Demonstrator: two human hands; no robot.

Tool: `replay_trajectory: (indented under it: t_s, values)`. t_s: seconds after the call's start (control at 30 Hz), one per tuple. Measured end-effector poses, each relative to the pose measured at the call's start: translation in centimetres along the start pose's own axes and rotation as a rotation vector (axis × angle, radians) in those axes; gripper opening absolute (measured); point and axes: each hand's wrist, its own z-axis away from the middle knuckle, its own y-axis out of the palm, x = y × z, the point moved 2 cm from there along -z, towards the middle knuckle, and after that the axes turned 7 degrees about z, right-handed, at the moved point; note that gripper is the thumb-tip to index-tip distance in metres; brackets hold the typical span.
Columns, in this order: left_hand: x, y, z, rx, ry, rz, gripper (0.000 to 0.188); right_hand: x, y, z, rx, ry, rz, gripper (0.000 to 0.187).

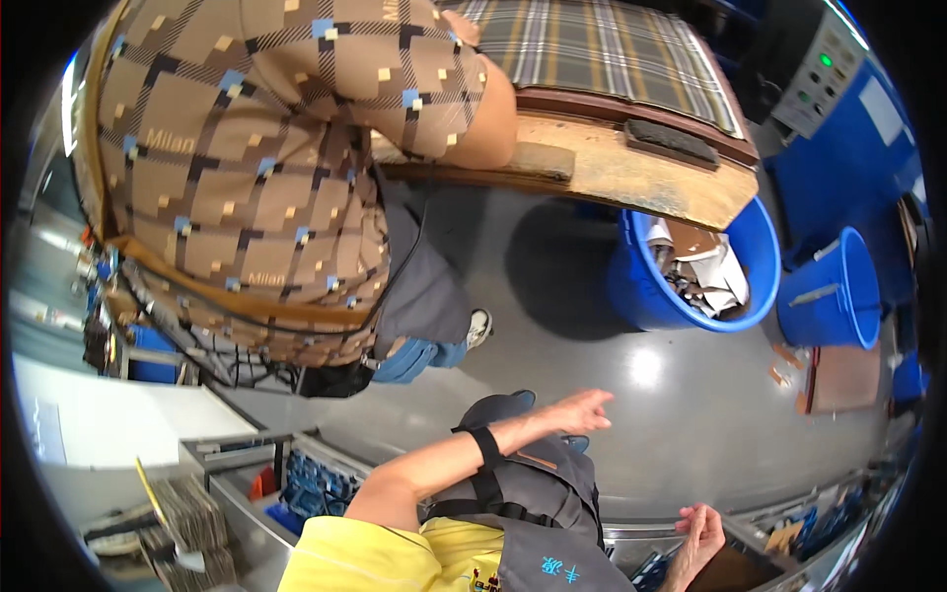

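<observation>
My left hand (586, 412) reaches across in front of my grey apron (538, 493), its fingers mostly stretched out and nothing in them. Farther right and lower, my right hand (700, 533) hangs beside my body, fingers loosely bent with the thumb apart; no object shows in it. Neither hand touches a work piece. Grey floor (641, 434) lies beyond both hands. Below the right hand is a brown surface (735, 569) at the shelving.
A person in a brown patterned shirt (247, 197) leans over a wooden bench (671, 183) with plaid fabric (592, 44). A blue bin (631, 296) with scraps stands under its corner, another blue bucket (834, 296) to the right. Metal shelving (232, 479) and stacked flat pieces (192, 513) are lower left.
</observation>
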Motion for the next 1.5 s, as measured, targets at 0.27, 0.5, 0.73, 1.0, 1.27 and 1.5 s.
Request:
replay_trajectory:
  t_s: [0.27,0.5,0.73,1.0,1.27,1.5]
  values:
    - [19.2,1.7,14.5,-0.465,-0.387,-0.288,0.051,-1.3,-2.1,-9.1,0.468,-0.148,0.325,0.027]
    - [21.2,23.1,25.9,0.165,-0.291,0.414,0.039,4.3,-3.3,-13.6,0.518,-0.315,0.469,0.029]
    - [19.2,28.7,22.8,0.297,-0.222,0.621,0.043,0.5,-4.0,-14.9,0.506,-0.322,0.371,0.025]
    - [15.6,22.6,16.9,0.369,-0.324,0.469,0.047,-2.7,-7.7,-15.8,0.478,-0.289,0.502,0.026]
    - [7.6,7.7,-8.4,0.241,-0.466,-0.183,0.051,-4.2,-10.0,-23.6,0.405,-0.106,0.463,0.03]
    - [-4.8,7.2,-37.3,0.263,-0.142,-0.676,0.054,-8.6,-18.5,-30.1,0.195,-0.008,0.282,0.034]
